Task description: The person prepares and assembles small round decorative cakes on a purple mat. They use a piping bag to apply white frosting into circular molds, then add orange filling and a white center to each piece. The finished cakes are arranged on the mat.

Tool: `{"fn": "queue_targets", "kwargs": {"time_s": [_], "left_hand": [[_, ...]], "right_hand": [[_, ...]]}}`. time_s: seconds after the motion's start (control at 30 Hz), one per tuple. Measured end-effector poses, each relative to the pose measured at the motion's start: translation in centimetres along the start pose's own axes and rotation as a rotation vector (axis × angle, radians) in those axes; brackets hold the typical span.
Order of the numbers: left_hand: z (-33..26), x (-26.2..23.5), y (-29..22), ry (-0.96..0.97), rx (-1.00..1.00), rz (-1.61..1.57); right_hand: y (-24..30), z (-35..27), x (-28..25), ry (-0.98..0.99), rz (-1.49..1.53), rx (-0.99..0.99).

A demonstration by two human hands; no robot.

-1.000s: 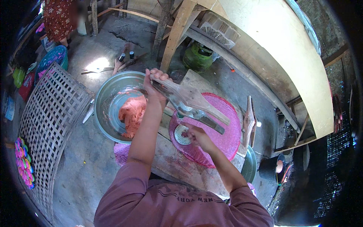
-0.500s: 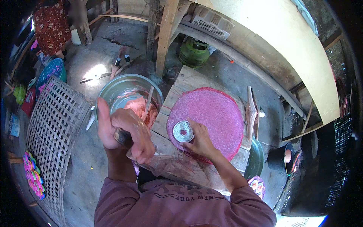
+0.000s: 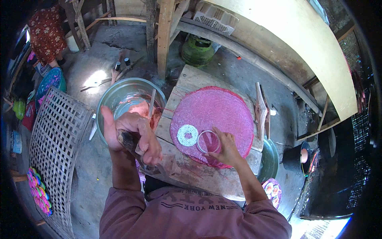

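Observation:
A round pad (image 3: 234,107) covered in pink cloth lies on a low wooden board. On its near left part is a flat white ring of paste-like stuff (image 3: 187,130) with a pink hole in the middle. Just right of that, my right hand (image 3: 229,149) grips a thin pale hoop (image 3: 199,144) by its right side, and pink cloth shows through it. My left hand (image 3: 139,133) is closed around the dark handle (image 3: 126,139) of a tool with a broad, smeared flat blade. It hovers beside the board's left edge, partly in front of a basin (image 3: 104,101) holding salmon-pink paste (image 3: 141,107) and a stick.
The wooden board (image 3: 195,77) carries the pad. A woven bamboo rack (image 3: 59,127) stands at left. A green gas cylinder (image 3: 197,51) sits beyond the board, near a wooden post (image 3: 164,40). At right are a green basin (image 3: 269,163) and a black bucket (image 3: 295,159). Another person (image 3: 47,34) stands far left.
My right hand has shifted the hoop rightward, off the white ring, which now lies uncovered on the pad. The left hand still holds the tool, turned slightly. The whole view has shifted a little.

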State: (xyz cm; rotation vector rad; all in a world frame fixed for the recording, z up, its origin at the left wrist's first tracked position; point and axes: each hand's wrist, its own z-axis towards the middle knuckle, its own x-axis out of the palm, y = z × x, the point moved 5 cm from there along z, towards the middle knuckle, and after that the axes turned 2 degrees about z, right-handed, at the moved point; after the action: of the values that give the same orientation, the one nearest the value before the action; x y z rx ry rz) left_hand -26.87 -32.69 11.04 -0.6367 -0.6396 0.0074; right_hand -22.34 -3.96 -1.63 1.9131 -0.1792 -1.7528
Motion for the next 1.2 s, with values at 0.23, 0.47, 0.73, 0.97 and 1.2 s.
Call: {"fn": "queue_targets", "kwargs": {"time_s": [0.23, 0.47, 0.73, 0.97, 1.2], "left_hand": [[4.1, 0.5, 0.3, 0.215, -0.020, -0.220], [6.9, 0.1, 1.2, 0.342, -0.009, -0.316], [9.0, -4.5, 5.6, 0.004, 0.051, -0.392], [8.5, -10.3, 16.2, -0.617, -0.023, -0.479], [4.7, -13.0, 18.9, -0.739, 0.008, -0.484]], "right_hand": [[0.5, -0.9, 0.1, -0.046, -0.048, -0.056], [0.5, -0.9, 0.6, 0.086, -0.088, 0.014], [0.3, -3.0, -2.2, 0.318, 1.161, 0.192], [-2.3, -4.0, -6.2, 0.470, 0.986, 0.720], [-2.5, -3.1, -4.1, 0.331, 0.827, 0.599]]}}
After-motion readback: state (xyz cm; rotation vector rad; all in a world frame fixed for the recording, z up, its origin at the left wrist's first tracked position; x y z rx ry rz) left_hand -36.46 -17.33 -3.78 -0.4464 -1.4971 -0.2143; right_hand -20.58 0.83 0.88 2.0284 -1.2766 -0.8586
